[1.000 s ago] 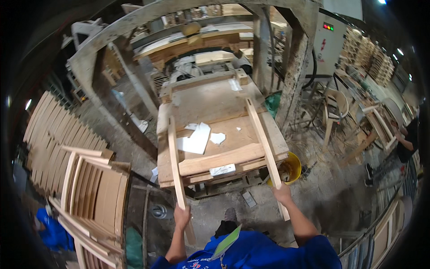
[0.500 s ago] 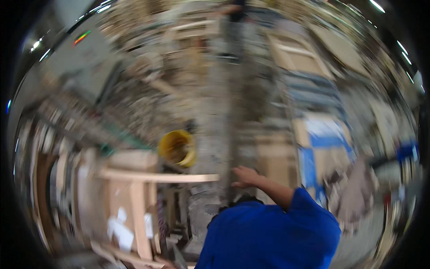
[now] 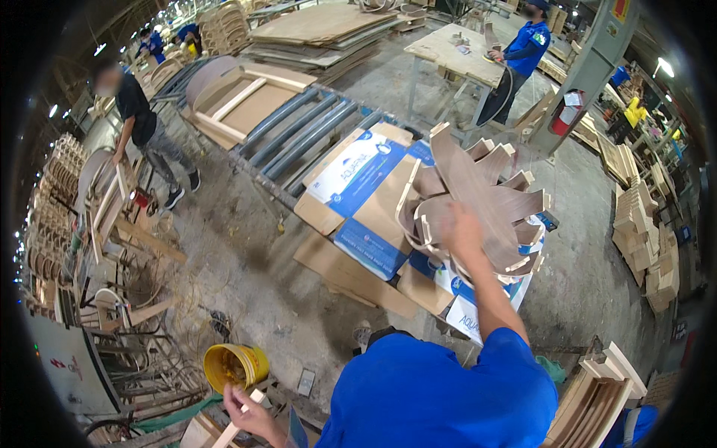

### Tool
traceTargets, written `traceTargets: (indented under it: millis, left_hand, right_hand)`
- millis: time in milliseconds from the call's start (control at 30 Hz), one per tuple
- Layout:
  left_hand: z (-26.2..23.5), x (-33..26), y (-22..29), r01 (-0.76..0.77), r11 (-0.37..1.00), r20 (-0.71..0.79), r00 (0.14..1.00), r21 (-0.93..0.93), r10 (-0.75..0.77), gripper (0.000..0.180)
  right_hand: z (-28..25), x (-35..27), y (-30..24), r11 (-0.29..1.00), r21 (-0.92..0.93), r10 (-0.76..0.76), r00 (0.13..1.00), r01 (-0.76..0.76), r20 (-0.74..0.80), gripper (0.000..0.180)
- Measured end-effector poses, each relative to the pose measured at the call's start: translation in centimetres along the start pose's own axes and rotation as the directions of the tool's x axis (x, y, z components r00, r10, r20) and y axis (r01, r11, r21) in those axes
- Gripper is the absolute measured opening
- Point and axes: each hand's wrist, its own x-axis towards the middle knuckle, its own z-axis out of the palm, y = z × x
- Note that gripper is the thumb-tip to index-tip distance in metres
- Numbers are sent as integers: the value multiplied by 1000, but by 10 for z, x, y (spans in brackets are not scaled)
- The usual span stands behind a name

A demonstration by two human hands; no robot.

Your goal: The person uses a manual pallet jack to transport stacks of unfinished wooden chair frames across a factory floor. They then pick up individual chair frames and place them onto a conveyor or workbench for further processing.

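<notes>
My right arm stretches out to a pile of curved brown wooden pieces (image 3: 493, 216) stacked on flattened cardboard. My right hand (image 3: 459, 228) is over the near left side of the pile, against a broad curved plank; its fingers are smeared by motion, so its grip is unclear. At lower left, my left hand (image 3: 250, 414) has its fingers apart and loosely bent. It is beside a pale wooden strip (image 3: 237, 427), close to the yellow bucket (image 3: 258, 362); whether it touches the strip is hard to tell.
Blue and white cardboard (image 3: 366, 172) lies on a roller conveyor (image 3: 299, 131) with a wooden frame (image 3: 239, 101) farther along. People work at the far left and at a table (image 3: 455, 52). A steel column (image 3: 582, 82) bears a fire extinguisher (image 3: 569, 112). Wooden frames (image 3: 597, 403) stand at lower right.
The view has swung right, bringing the conveyor and the wood pile nearer. My right hand has gone from above the floor to the pile. The left hand now shows beside the bucket.
</notes>
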Motion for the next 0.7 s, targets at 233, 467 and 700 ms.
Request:
traceTargets:
  millis: [233,467,700]
  left_hand:
    - [77,-2,28,-125,992,323,938,-18,124,22]
    - [78,-21,-10,-73,982,431,903,173,-8,25]
    - [108,-32,-32,-36,998,539,842,55,1,24]
  right_hand:
    - [-43,-2,189,663,-748,660,445,34,606,66]
    - [-36,-7,194,825,-560,548,341,-72,763,37]
    - [-115,-10,216,96,332,469,336,-939,817,25]
